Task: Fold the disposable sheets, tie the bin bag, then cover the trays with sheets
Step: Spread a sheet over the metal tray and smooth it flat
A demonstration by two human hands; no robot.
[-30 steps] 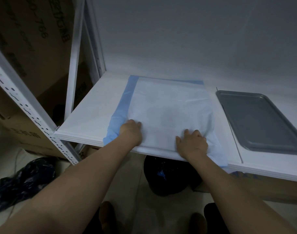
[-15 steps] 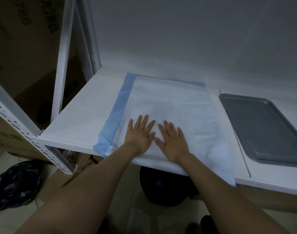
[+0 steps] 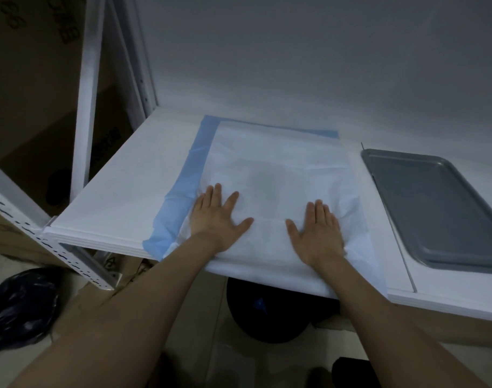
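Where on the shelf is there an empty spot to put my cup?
The bare patch is on the white shelf, between the corner post and the sheet. A thin strip runs between the sheet and the grey tray. The middle is crowded: left hand and right hand press flat there.

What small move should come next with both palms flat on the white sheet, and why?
Probably sweep both hands outward toward the sheet's side edges. The left hand and right hand lie flat and apart on the white sheet, near its front edge, and wrinkles show by the right hand. The sheet overhangs the shelf. The tray beside it lies uncovered, so flattening likely comes first.
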